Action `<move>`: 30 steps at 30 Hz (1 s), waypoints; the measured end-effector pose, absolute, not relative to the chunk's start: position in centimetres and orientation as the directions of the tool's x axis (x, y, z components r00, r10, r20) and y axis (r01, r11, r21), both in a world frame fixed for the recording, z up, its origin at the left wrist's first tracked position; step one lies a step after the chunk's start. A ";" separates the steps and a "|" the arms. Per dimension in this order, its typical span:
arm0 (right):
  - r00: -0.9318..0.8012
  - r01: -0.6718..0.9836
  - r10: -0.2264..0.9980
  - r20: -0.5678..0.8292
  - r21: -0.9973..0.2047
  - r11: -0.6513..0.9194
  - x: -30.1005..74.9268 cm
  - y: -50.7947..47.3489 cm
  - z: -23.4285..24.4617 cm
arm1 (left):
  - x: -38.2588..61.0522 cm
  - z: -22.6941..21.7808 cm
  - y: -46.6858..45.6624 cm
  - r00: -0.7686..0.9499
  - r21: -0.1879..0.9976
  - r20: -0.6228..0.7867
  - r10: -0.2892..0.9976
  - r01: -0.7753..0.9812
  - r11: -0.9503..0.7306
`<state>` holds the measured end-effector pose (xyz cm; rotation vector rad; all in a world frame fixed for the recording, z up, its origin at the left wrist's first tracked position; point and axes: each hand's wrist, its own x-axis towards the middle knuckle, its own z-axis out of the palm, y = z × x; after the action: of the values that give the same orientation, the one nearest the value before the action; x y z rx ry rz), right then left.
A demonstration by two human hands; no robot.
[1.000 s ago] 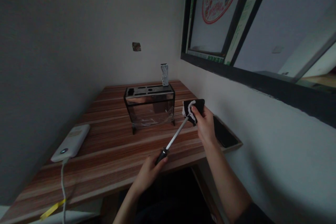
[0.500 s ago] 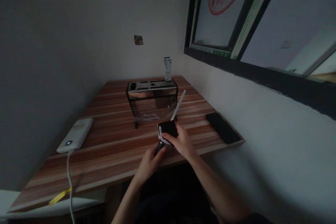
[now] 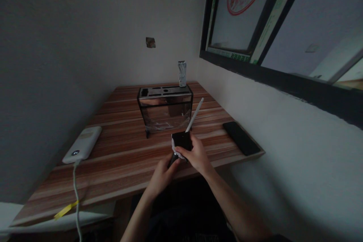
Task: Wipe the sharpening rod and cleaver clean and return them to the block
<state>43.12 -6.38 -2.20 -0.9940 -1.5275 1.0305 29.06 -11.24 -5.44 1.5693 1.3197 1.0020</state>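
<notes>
Looking down at a striped wooden table (image 3: pixel 119 174) with a clear knife rack (image 3: pixel 166 115) standing toward its back. Spotting, well left of the rack and nearer the front edge, a white power bank (image 3: pixel 82 144), with a cable (image 3: pixel 76 193) trailing off the table and a yellow tag (image 3: pixel 65 209) beside it. Gripping, just in front of the rack, the dark handle of a sharpening rod (image 3: pixel 195 114) with the left hand (image 3: pixel 161 176), fingers curled tight around it (handle mostly hidden by them). Pinching a black-and-white cloth (image 3: pixel 181 140) around the lower part of the rod with the right hand (image 3: pixel 197 155), fingers closed on the cloth, right beside the left hand. Holding the rod tilted up and to the right, its pale tip crossing in front of the rack's right end, contact impossible to tell. Noting a small can (image 3: pixel 182 73) behind the rack's right end by the wall, and a dark phone (image 3: pixel 240 138) lying flat to the right of the rack.
</notes>
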 end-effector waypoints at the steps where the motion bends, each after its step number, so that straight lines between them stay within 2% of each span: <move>1: -0.161 0.089 0.945 0.283 -0.950 0.300 43.1 -6.4 -2.2 | 29.1 -5.4 -11.3 0.129 0.940 0.053 0.990 0.327 -0.093; 17: -0.061 0.025 0.938 0.342 -0.939 0.344 44.3 -4.7 -0.4 | 29.1 -6.5 -11.0 0.108 0.959 0.040 0.993 0.275 -0.068; 24: -0.011 -0.008 0.923 0.384 -0.923 0.384 46.2 -3.2 1.7 | 29.0 -6.0 -11.3 0.144 0.942 0.043 0.989 0.323 -0.088; 30: 0.098 0.006 0.883 0.459 -0.887 0.461 48.9 -1.1 2.8 | 29.1 -5.5 -11.5 0.184 0.932 0.050 0.982 0.345 -0.112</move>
<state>48.88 -1.12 2.79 -0.8839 -1.3162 0.7937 29.05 -11.52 -5.50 1.6107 1.2909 0.9444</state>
